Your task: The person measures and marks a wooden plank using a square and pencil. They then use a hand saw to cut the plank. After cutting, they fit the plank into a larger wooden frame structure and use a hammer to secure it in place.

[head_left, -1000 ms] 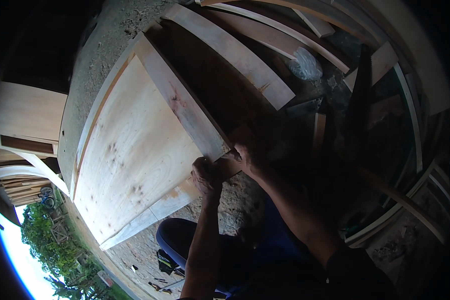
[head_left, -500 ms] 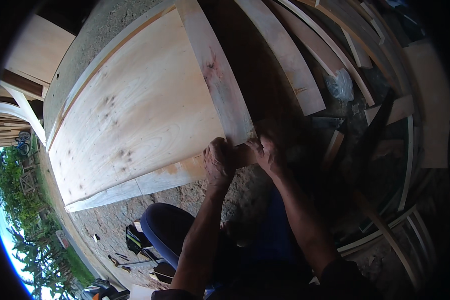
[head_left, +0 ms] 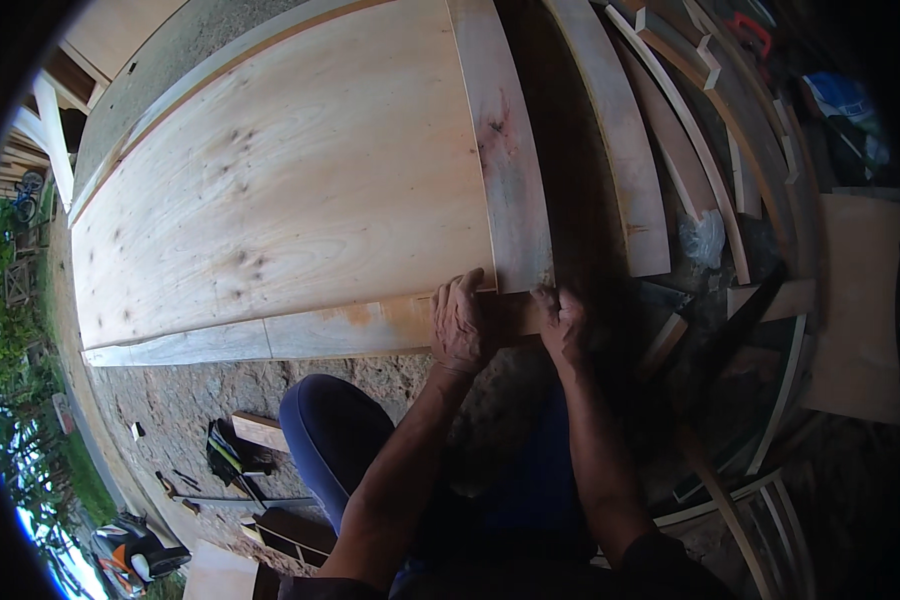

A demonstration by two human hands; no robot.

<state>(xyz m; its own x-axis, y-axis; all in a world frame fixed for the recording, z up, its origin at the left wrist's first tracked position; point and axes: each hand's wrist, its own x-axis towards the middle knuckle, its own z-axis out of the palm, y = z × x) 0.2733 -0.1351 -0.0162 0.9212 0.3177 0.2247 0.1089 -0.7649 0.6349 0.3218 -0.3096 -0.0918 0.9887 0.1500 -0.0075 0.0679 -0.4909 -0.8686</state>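
A large pale plywood panel (head_left: 310,170) with dark knots lies within a wooden frame. Along its near edge runs a wooden rail (head_left: 370,323) with a brownish stain, which meets a wide board (head_left: 507,140) with a reddish knot at the near right corner. My left hand (head_left: 460,322) is closed over the rail, left of that corner, its fingers bent across the edge. At the right side of the corner my right hand (head_left: 564,322) is closed on the near end of the wide board, thumb side up; its fingertips are partly hidden.
Several loose boards (head_left: 620,140) lie to the right, with a crumpled clear plastic bag (head_left: 703,238) among them. My bent knee (head_left: 335,430) is near the rail. Pliers (head_left: 165,482) and a dark tool pouch (head_left: 232,452) lie on the rough ground at lower left.
The view has turned and shifted, so the panel and frame sit further right and more level. Both hands stay at the same corner, with the left fingers now higher over the edge.
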